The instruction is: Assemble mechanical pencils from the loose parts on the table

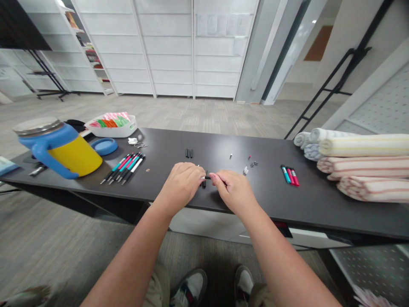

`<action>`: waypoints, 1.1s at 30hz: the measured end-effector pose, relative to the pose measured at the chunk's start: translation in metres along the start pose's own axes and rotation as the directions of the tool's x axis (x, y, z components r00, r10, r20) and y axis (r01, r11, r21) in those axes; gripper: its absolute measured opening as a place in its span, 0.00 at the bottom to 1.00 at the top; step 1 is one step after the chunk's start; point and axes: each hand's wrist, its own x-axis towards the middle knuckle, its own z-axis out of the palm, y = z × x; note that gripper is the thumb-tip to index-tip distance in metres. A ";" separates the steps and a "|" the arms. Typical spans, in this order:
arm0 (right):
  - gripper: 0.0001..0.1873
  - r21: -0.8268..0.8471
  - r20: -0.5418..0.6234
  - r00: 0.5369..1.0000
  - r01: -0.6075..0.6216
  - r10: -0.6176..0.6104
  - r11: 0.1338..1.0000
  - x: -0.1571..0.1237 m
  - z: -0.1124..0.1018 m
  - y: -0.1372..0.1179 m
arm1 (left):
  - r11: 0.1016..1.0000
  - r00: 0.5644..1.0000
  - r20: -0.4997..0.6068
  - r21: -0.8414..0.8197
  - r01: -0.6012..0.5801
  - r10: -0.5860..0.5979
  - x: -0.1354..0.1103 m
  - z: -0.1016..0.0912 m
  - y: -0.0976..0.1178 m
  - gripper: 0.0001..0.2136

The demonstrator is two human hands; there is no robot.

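My left hand and my right hand meet over the front of the dark table, fingers closed. Between their fingertips is a thin black-and-white pen part, mostly hidden by the fingers. Just beneath it lies a short black piece on the tabletop. Two black tubes stand or lie farther back. Right of my hands are a small white piece, a tiny red piece, a dark cluster of small parts and whitish bits.
Several pens lie on the left, near a blue-and-yellow mug, its blue lid and a white basket of colourful packets. Teal and red pen barrels lie right, before rolled striped cloths. The table is dark.
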 end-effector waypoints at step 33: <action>0.23 0.136 -0.082 0.963 -0.245 0.257 0.960 -0.010 -0.018 0.011 | 0.990 0.977 -0.201 0.105 0.095 -0.073 0.001 0.001 0.000 0.08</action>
